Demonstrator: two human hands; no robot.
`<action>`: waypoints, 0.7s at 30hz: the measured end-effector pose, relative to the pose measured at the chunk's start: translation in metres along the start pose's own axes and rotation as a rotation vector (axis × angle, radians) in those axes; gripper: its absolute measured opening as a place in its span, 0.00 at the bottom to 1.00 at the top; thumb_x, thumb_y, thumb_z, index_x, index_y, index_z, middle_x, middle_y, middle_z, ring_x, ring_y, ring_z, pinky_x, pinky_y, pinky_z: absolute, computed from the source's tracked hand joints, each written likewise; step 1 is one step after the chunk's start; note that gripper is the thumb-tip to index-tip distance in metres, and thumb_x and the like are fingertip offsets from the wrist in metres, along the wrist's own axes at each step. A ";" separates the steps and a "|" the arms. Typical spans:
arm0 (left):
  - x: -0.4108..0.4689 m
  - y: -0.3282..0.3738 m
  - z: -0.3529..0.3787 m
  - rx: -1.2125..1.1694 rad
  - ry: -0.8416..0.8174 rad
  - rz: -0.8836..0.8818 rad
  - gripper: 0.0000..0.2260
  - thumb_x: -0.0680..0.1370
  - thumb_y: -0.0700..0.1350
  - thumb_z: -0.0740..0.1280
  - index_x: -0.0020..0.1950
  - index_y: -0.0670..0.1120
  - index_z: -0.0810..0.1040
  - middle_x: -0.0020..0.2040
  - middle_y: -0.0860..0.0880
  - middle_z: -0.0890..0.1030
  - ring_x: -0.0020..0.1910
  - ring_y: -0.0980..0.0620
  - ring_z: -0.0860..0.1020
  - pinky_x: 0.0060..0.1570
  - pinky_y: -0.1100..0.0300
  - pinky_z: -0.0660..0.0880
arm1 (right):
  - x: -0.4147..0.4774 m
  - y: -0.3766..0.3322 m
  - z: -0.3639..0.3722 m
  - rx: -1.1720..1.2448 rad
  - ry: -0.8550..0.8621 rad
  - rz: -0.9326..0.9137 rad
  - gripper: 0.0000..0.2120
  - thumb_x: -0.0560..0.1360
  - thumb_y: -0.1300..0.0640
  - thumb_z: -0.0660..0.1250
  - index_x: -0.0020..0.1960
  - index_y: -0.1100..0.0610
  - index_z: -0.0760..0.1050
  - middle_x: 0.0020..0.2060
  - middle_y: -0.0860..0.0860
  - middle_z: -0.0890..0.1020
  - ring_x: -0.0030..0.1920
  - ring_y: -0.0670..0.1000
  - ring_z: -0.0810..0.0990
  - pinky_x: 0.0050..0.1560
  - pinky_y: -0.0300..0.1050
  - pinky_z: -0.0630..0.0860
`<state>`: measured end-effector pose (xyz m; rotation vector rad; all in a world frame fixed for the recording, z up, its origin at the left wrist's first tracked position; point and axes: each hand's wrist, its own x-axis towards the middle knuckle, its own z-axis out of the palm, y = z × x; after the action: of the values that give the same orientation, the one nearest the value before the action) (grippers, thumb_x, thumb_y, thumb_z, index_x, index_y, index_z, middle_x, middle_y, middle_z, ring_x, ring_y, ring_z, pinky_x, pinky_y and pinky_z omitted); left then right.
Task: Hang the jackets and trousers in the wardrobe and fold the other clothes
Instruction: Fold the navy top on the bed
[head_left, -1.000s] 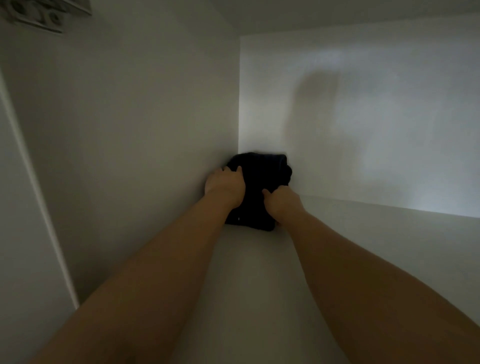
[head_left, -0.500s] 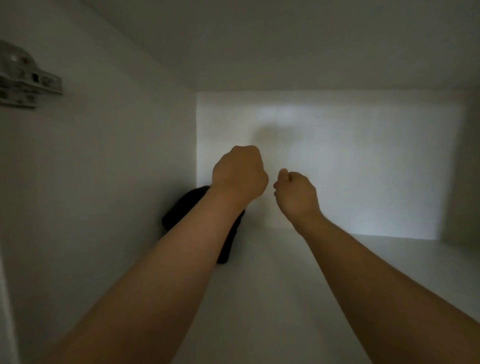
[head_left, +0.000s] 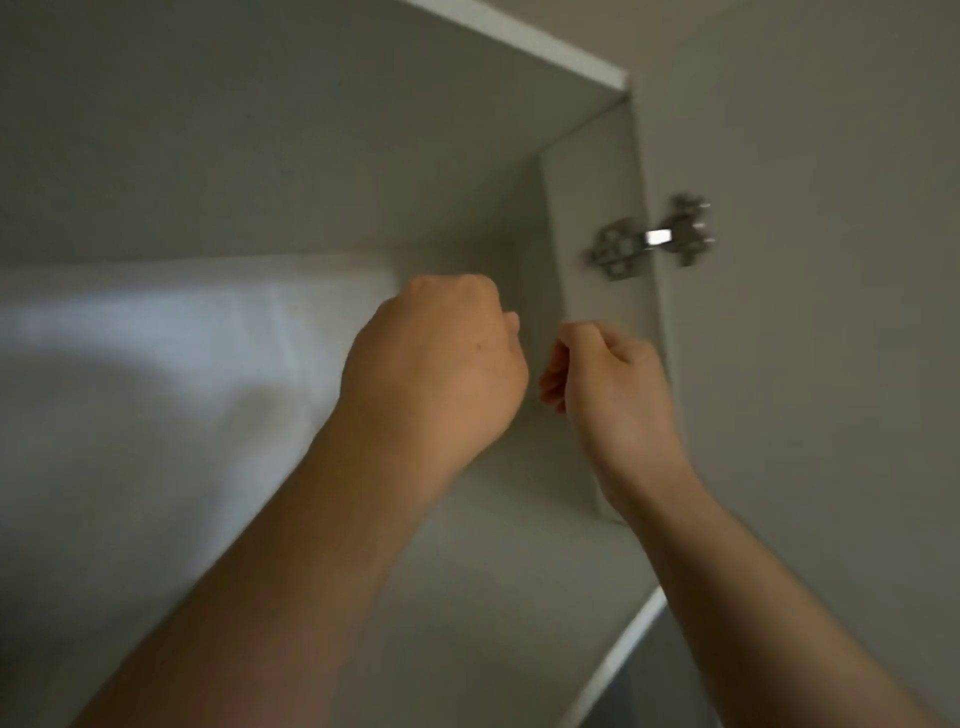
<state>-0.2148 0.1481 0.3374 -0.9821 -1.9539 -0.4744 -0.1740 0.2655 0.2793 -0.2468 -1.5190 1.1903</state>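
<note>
Both arms are up inside the wardrobe (head_left: 311, 156): my left hand (head_left: 436, 364) is balled in a fist and my right hand (head_left: 613, 384) is curled too, each grip on nothing, near the hinge (head_left: 649, 239). No clothes show on the shelf (head_left: 493, 571) from here, so what's hung or folded I can't tell. I'd guess I'm between garments.

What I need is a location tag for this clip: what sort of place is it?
Probably the inside of a white wardrobe or cupboard compartment: a silver metal door hinge is fixed to the white side panel, and a white shelf board runs below.
</note>
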 end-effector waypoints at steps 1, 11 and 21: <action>0.003 0.023 0.006 -0.058 0.007 0.064 0.14 0.82 0.54 0.60 0.41 0.49 0.74 0.34 0.50 0.74 0.30 0.53 0.69 0.27 0.60 0.59 | 0.001 0.000 -0.025 -0.017 0.068 -0.006 0.16 0.76 0.56 0.59 0.31 0.59 0.73 0.29 0.56 0.80 0.33 0.54 0.77 0.40 0.59 0.76; -0.017 0.251 0.023 -0.647 0.095 0.465 0.22 0.83 0.59 0.56 0.33 0.50 0.61 0.28 0.53 0.65 0.26 0.56 0.60 0.26 0.58 0.53 | -0.057 -0.035 -0.264 -0.224 0.708 -0.073 0.19 0.77 0.56 0.60 0.27 0.51 0.68 0.26 0.50 0.73 0.30 0.50 0.71 0.35 0.54 0.68; -0.135 0.473 -0.008 -1.327 -0.159 0.668 0.24 0.84 0.59 0.57 0.30 0.50 0.60 0.23 0.54 0.66 0.23 0.56 0.66 0.26 0.61 0.55 | -0.183 -0.099 -0.475 -0.411 1.160 -0.116 0.15 0.78 0.60 0.58 0.34 0.62 0.65 0.32 0.57 0.68 0.35 0.56 0.64 0.37 0.54 0.63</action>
<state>0.2033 0.3729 0.2073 -2.4053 -1.1132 -1.3508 0.3276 0.3442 0.1732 -0.9240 -0.6884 0.4270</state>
